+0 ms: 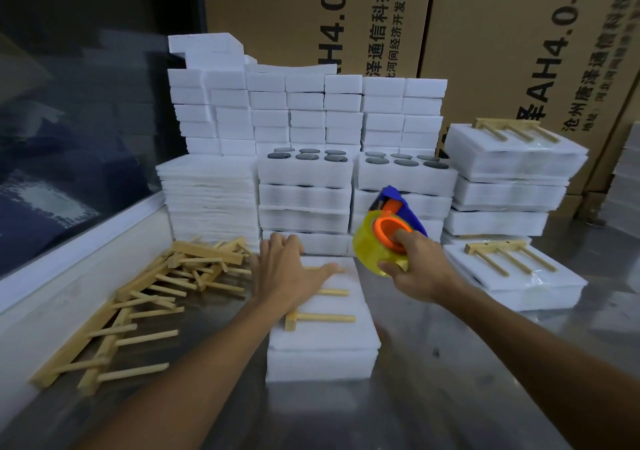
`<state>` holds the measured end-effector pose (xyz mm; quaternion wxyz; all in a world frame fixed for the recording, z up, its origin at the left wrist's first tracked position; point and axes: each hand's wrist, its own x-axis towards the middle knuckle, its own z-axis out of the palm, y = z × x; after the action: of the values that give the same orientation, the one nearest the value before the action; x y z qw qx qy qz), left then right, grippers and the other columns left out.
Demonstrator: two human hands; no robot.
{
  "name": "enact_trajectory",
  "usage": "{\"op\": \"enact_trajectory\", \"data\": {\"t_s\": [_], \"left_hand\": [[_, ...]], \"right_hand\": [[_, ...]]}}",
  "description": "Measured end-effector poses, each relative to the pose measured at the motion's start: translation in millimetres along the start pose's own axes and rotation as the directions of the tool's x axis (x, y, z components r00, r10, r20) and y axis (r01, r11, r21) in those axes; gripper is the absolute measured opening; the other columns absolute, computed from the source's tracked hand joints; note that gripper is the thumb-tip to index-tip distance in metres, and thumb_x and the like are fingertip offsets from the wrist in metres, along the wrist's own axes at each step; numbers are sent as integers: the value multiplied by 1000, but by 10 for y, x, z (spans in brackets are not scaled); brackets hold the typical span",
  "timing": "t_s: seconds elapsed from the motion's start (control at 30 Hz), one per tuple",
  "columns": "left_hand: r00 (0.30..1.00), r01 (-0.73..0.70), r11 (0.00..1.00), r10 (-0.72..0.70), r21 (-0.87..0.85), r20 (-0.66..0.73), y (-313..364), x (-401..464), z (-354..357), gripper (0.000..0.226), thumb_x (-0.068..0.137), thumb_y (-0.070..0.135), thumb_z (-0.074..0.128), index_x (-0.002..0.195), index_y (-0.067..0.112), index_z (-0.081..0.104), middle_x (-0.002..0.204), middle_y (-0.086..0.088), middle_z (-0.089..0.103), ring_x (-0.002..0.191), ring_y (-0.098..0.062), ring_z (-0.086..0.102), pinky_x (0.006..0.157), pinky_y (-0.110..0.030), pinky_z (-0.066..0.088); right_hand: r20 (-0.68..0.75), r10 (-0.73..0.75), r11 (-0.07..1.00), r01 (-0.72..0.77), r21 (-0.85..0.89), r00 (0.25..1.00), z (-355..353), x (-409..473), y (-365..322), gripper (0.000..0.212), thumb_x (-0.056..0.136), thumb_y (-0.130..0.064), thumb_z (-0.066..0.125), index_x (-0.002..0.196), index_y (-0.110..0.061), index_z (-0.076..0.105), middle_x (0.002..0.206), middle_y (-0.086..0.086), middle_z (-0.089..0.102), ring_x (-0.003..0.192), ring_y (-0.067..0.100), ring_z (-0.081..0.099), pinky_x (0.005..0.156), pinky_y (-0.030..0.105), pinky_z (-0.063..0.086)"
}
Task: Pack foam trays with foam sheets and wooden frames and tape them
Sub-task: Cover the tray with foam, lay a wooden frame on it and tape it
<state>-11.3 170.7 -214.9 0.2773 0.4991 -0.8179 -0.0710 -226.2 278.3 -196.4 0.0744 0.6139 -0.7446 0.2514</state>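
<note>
A foam tray [320,363] topped with a foam sheet [329,337] is seen at the middle of the metal desk [450,397]. A wooden frame [322,318] is laid across the sheet and is pressed flat by the left hand [284,269], whose fingers are spread straight. A tape dispenser [389,231], blue and orange with a yellow roll, is gripped by the right hand [415,266] and is held above the tray's far right corner. A loose pile of wooden frames [138,307] is heaped on the desk to the left. Stacks of foam trays [304,172] are lined up behind, 2 of them showing round dark discs on top. Packed trays [512,276] with frames on top are set at the right, before cardboard boxes [502,33].
</note>
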Motion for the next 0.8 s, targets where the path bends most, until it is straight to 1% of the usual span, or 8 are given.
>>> {"op": "enact_trajectory", "data": {"t_s": [0.07, 0.17, 0.27, 0.37, 0.5, 0.63, 0.73, 0.8], "left_hand": [[998, 14, 937, -32, -349, -46, 111, -2, -37, 59, 70, 74, 66, 103, 28, 52, 106, 10, 50, 104, -17, 52, 87, -35, 44], [977, 209, 649, -116, -731, 177, 355, 3, -143, 76, 60, 76, 72, 114, 25, 55, 106, 4, 65, 93, -13, 65, 68, -26, 48], [902, 424, 439, -125, -792, 413, 507, -2, -228, 93, 52, 78, 73, 122, 20, 55, 100, -5, 72, 82, -19, 72, 53, -26, 52], [843, 536, 281, -122, -796, 524, 474, 2, -255, 71, 73, 53, 80, 122, 7, 57, 95, -13, 74, 76, -27, 75, 56, -34, 58], [848, 528, 219, -88, -821, 522, 351, -46, -225, 41, 84, 39, 75, 100, 2, 69, 85, -16, 76, 77, -29, 75, 62, -42, 60], [856, 508, 240, -28, -828, 517, 175, -89, -238, 40, 86, 39, 72, 107, 6, 68, 92, -14, 76, 84, -27, 75, 64, -41, 60], [856, 489, 232, 55, -841, 513, 77, -121, -279, 41, 86, 39, 72, 112, 8, 69, 101, -15, 75, 93, -28, 73, 74, -46, 60], [855, 476, 222, 111, -851, 507, 43, -149, -312, 41, 81, 38, 74, 109, 8, 71, 100, -15, 74, 93, -28, 73, 80, -50, 59]], "right_hand": [[-32, -116, 993, 115, -24, 993, -73, -57, -95, 34, 85, -34, 75, 101, -26, 46, 95, -7, 45, 85, 17, 43, 79, 34, 36], [-20, -220, 975, 220, -21, 975, -138, -88, -281, 32, 85, -33, 75, 99, -25, 48, 96, -8, 46, 88, 17, 44, 82, 34, 36], [1, -295, 955, 294, -39, 956, -145, -114, -410, 32, 84, -31, 74, 108, -17, 58, 105, -3, 59, 106, 21, 52, 95, 40, 38], [-11, -343, 939, 342, -36, 939, -157, -169, -486, 33, 84, -29, 74, 111, -14, 61, 113, 2, 64, 113, 22, 52, 99, 41, 38], [-16, -380, 921, 380, 83, 925, -161, -214, -522, 42, 80, -22, 81, 117, -9, 68, 124, 7, 61, 118, 24, 52, 99, 35, 43], [-133, -14, 811, 89, 578, 991, -251, -134, -528, 51, 89, -36, 70, 136, -19, 57, 142, 2, 47, 126, 13, 47, 99, 32, 43], [153, 359, 547, -341, 764, 921, -318, 74, -503, 49, 101, -51, 47, 139, -20, 50, 134, 4, 58, 115, 16, 55, 95, 39, 46], [408, 404, 327, -545, 772, 819, -277, 140, -450, 59, 101, -60, 38, 128, -11, 57, 111, 8, 70, 102, 22, 65, 90, 41, 52]]}}
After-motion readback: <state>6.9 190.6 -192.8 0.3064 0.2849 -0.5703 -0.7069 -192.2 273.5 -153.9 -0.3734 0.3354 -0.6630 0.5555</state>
